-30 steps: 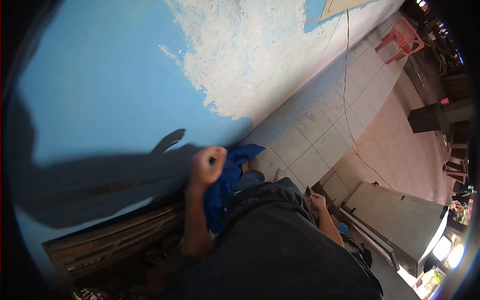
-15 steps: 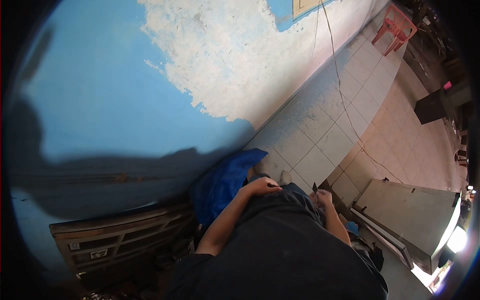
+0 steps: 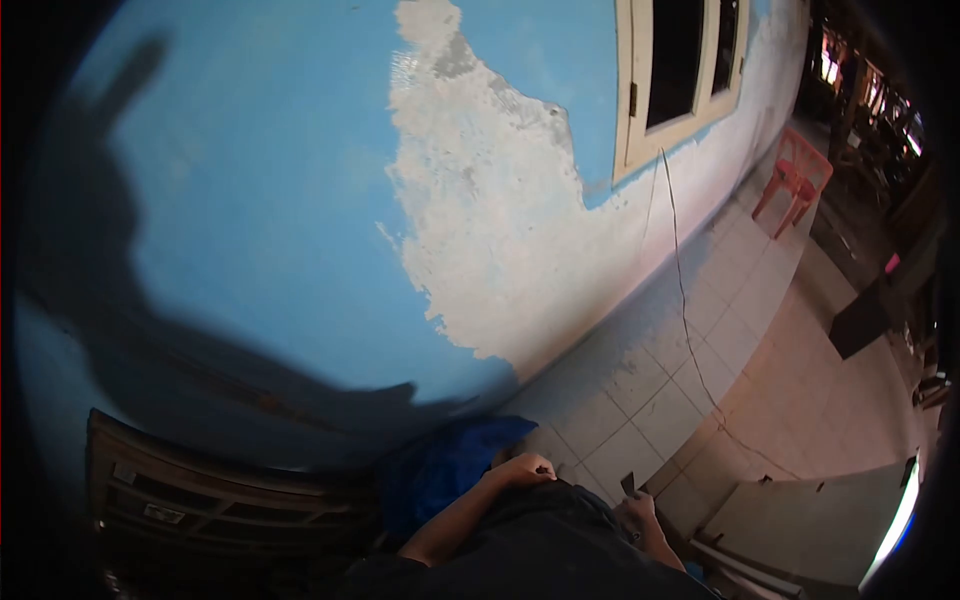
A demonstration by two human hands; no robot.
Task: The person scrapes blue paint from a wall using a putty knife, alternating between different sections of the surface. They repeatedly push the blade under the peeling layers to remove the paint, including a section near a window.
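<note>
My right hand (image 3: 638, 514) is closed around a scraper (image 3: 629, 485), whose dark flat blade points up out of the fist; the handle is hidden by the fingers. My left hand (image 3: 527, 469) is curled shut at the front of my dark shirt (image 3: 540, 535); what its fingers hold, if anything, cannot be made out. Ahead stands a wall with blue paint (image 3: 270, 220) and a large bare whitish patch (image 3: 500, 220) with ragged edges. Both hands are well apart from the wall.
Beside my left arm lie a blue tarp (image 3: 430, 480) and a wooden rack (image 3: 200, 490). A cable (image 3: 683, 280) runs from the window (image 3: 675, 70) across the tiled floor (image 3: 610, 420). A pale cabinet (image 3: 810, 520) stands right; a red plastic chair (image 3: 795, 182) is farther off.
My view has tilted up, so the window shows more and my hands sit lower in the picture. The scraper stays in my right hand; my left hand remains at the shirt.
</note>
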